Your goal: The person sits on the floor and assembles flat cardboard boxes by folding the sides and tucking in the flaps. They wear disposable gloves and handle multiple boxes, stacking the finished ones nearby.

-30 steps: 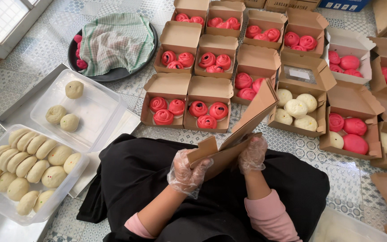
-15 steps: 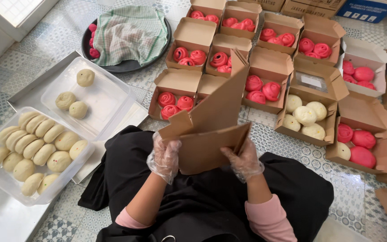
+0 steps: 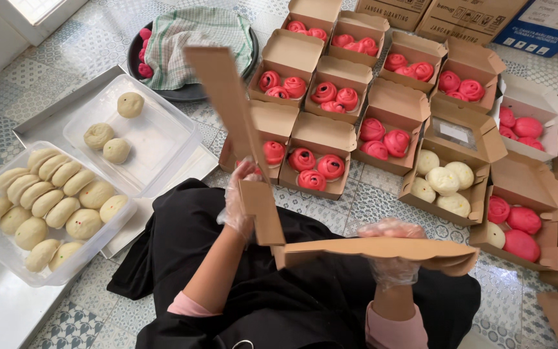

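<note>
Left hand [image 3: 239, 197], gloved, pinches the upright flap of a flat cardboard box [image 3: 330, 249] above the lap. Right hand [image 3: 392, 249] clasps its level panel, fingers curled underneath. Filled boxes [image 3: 321, 155] sit just beyond.

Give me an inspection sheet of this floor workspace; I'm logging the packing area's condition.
Surface: patterned tiled floor; the person sits on it, black cloth over the lap.
Job's things: flat brown cardboard box blank, partly unfolded, one long flap raised.
Clutter: open cardboard boxes of red rose-shaped buns, some with pale buns; two clear plastic tubs of beige dough pieces on a metal tray; dark round tray under a checked cloth.
Grippers: left hand, in a clear glove, grips the raised flap; right hand, gloved, holds the flat panel.
Cables: nothing seen.
Surroundings: printed cartons at the top edge; white wall at left.
</note>
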